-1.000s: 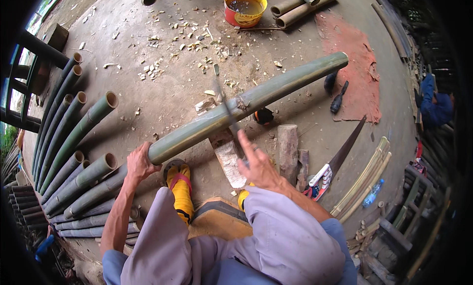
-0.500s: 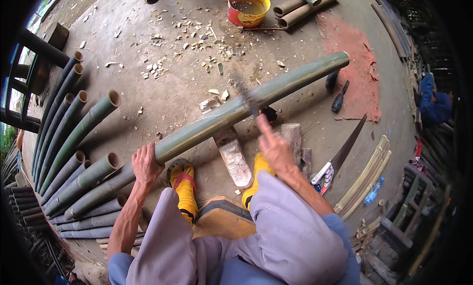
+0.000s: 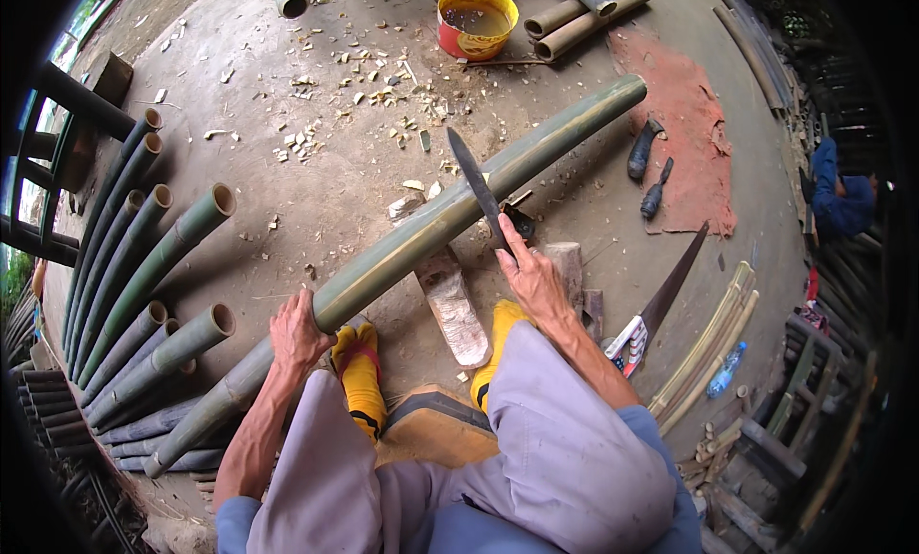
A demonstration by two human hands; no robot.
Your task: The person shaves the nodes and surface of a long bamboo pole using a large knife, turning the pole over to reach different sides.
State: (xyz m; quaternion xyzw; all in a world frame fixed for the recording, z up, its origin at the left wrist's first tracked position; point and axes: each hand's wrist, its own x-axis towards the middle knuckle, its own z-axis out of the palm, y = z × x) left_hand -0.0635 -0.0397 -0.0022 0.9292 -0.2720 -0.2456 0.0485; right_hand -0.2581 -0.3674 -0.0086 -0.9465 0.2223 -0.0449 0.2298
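A long green bamboo pole (image 3: 402, 243) slants from the near left up to the far right, with pale scraped strips along its skin. Its middle lies across a whitish wooden block (image 3: 452, 310). My left hand (image 3: 299, 332) is wrapped over the pole's near part, in front of my left foot. In my right hand (image 3: 538, 284) is a knife, its handle mostly covered by the fingers. The dark knife blade (image 3: 471, 176) crosses above the pole, pointing away; whether it touches the bamboo I cannot tell.
Several bamboo poles (image 3: 182, 233) fan out at left. Wood chips (image 3: 316, 133) litter the ground beyond. A yellow-red bucket (image 3: 477, 27) of liquid stands far off. At right are dark-handled tools (image 3: 654, 190) by a red mat (image 3: 694, 123), a handsaw (image 3: 661, 305), and a person in blue (image 3: 840, 190).
The bamboo pole has shifted toward the near left and shows more pale strip on top. My left hand has come slightly nearer with it. The knife, blurred before, now appears sharp.
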